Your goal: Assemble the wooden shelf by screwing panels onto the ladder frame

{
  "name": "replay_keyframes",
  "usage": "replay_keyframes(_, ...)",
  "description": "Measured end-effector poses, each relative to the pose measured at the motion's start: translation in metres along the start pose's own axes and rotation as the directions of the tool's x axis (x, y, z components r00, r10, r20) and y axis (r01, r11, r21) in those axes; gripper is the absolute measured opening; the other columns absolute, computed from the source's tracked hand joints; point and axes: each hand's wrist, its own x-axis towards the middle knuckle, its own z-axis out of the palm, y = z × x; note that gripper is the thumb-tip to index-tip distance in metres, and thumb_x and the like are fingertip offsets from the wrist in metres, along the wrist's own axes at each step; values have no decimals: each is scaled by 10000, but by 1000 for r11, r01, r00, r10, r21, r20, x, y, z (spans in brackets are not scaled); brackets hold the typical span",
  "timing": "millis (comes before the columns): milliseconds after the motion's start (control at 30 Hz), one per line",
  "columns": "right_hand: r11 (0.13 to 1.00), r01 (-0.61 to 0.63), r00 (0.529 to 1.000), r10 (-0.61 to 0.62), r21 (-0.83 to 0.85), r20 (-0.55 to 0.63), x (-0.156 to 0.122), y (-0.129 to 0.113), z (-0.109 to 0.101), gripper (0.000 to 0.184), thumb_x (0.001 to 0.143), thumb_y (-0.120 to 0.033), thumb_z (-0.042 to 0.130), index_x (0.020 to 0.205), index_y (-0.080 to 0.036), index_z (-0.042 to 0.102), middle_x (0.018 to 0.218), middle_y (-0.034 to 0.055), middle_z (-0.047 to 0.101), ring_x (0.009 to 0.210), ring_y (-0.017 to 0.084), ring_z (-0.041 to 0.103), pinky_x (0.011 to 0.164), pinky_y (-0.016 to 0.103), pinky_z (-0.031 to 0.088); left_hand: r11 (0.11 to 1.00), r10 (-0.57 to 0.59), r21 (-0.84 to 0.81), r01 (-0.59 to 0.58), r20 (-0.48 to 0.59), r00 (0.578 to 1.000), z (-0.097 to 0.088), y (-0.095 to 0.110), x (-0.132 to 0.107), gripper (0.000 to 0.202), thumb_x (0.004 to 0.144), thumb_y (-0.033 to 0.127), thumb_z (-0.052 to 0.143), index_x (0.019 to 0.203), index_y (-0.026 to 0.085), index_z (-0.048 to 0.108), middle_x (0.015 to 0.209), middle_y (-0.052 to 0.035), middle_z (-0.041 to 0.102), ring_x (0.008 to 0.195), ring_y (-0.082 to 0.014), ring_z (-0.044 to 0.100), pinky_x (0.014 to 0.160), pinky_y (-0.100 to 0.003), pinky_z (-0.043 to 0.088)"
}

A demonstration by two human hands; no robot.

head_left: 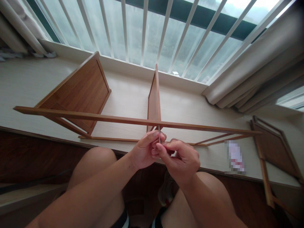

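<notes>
A long, pale ledge [128, 95] runs under a big window [133, 34]. Its top looks smooth, with faint lines like wood. White bars [144, 34] stand in a row in front of the glass, and the light outside is grey and misty. A beige curtain [247, 63] hangs in big folds on the right, and another curtain [14, 22] is bunched up in the left corner. Below the ledge it is dark, with a brown wood floor [239, 190] and a pale shoe [165, 190] between the person's two bare knees [97, 161].

A brown wooden frame stands on the ledge. It has a long top bar [123, 119], a wide panel [76, 91] on the left, and a middle panel [154, 98] seen almost from its edge. A thin low bar [116, 139] lies along the front. On the right is a darker wooden piece [275, 145], and near it is a patch [235, 156] too blurry to tell.

A thin grey stick [159, 134] points up to the middle of the top bar. The left hand [146, 150] pinches it between thumb and finger. The right hand [182, 158] pinches its bottom end, with the other fingers curled in.
</notes>
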Motion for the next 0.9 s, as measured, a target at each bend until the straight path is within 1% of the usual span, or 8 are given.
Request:
replay_keyframes(200,998,-61,998,61,5,19,-2,-2,1,96,738,-166,729,696,-181,643,561,-17,623,465,93,499,486,231,419,1000,-3,24,4,-21,1000,-2,0,-1,218,831,370,608,767,165,649,590,54,233,464,-35,244,464,-154,283)
replay_keyframes(333,996,-81,997,81,-24,12,-2,-4,2,103,741,-189,731,680,-180,648,554,-20,632,458,88,504,494,224,424,999,6,36,-5,-17,1000,-1,0,-1,214,830,371,608,765,171,648,590,52,226,480,-43,224,488,-158,304)
replay_keyframes(567,991,-130,991,131,-45,29,-1,-9,2,127,769,-222,706,663,-178,652,558,-12,646,467,95,534,509,219,439,999,1,51,1,-45,999,-1,0,0,223,793,389,647,733,174,636,595,52,230,504,-53,258,539,-179,373)
replay_keyframes(733,988,-136,989,139,-69,50,0,-12,1,168,787,-221,683,631,-176,640,541,-16,625,461,87,520,495,210,417,998,-10,57,14,-71,997,-2,0,0,241,774,397,662,706,169,620,591,55,240,512,-58,304,591,-217,430)
replay_keyframes(900,991,-70,993,79,-110,85,5,-9,1,188,786,-229,658,623,-178,579,521,-31,556,460,83,464,504,218,397,998,25,56,-22,-56,998,0,0,1,236,791,376,648,695,162,621,565,58,252,499,-57,320,625,-241,446)
